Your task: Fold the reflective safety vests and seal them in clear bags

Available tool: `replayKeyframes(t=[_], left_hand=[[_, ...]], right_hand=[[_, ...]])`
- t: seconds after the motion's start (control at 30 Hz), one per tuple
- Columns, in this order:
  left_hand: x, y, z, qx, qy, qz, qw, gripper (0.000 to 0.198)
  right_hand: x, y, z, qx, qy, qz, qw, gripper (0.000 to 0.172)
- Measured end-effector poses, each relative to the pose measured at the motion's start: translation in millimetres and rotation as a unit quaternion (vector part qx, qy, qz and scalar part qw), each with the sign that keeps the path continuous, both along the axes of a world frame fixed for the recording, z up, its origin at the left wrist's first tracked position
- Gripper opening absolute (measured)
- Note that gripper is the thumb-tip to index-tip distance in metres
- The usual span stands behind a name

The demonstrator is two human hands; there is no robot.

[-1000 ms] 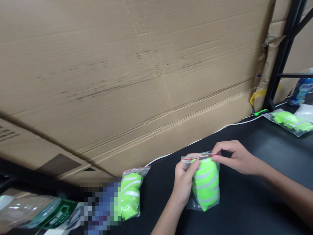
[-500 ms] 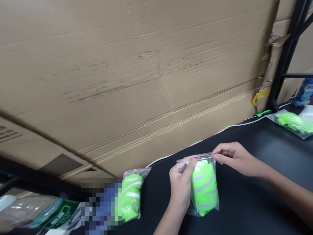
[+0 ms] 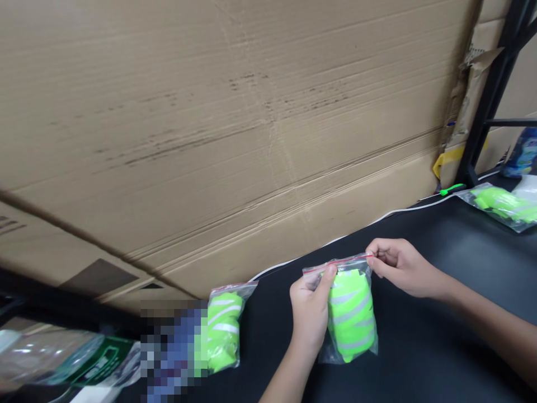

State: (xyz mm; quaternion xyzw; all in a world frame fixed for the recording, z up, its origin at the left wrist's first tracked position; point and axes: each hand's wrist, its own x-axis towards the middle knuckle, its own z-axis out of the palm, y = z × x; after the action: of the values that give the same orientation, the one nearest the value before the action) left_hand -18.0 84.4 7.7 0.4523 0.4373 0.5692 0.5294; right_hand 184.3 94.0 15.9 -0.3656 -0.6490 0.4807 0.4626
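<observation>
Both my hands hold a clear zip bag [image 3: 351, 313] with a red-lined seal, packed with a rolled neon-green garment with grey reflective stripes. My left hand [image 3: 309, 313] pinches the bag's upper left part, its thumb just under the seal. My right hand [image 3: 398, 267] grips the right end of the seal between thumb and fingers. The bag hangs upright, its bottom near the black table [image 3: 440, 313]. A similar green-filled bag [image 3: 222, 331] lies to the left, apart from my hands.
A large cardboard sheet [image 3: 210, 140] stands behind the table, with a white cable [image 3: 335, 240] along its foot. At the right lie another green bag [image 3: 499, 204], a green-handled tool [image 3: 452, 189] and a blue bottle [image 3: 522, 154]. A pixelated patch [image 3: 174, 350] hides part of the lower left.
The bag has shifted slightly left and up with my hands. My right fingers have slid from the seal's middle to its right end, and my left thumb now sits near the seal.
</observation>
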Motion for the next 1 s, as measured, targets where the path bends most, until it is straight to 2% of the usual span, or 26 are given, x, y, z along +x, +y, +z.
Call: replayKeyframes(t=[0.17,0.3,0.47,0.83,1.0], left_hand=[[2,-3,1.8,-0.005,0.008,0.019,1.0,0.031],[4,-4,3.1,0.005,0.004,0.01,1.0,0.03],[5,-6,0.5,0.012,-0.002,-0.003,1.0,0.028],[10,-10,0.2,-0.003,-0.008,-0.011,1.0,0.027],[12,-12,0.0,-0.009,-0.002,-0.01,1.0,0.028]], right_hand=[[-3,-1,0.6,0.001,0.003,-0.011,1.0,0.025],[-3,-2,-1.9,0.004,0.004,0.0,1.0,0.025],[-1,-1,-5.7,0.025,0.006,-0.018,0.999,0.023],[-3,-6,-1.8,0.068,-0.033,-0.021,0.997,0.021],[-4,-5,-0.9,0.038,-0.021,-0.008,0.999,0.021]])
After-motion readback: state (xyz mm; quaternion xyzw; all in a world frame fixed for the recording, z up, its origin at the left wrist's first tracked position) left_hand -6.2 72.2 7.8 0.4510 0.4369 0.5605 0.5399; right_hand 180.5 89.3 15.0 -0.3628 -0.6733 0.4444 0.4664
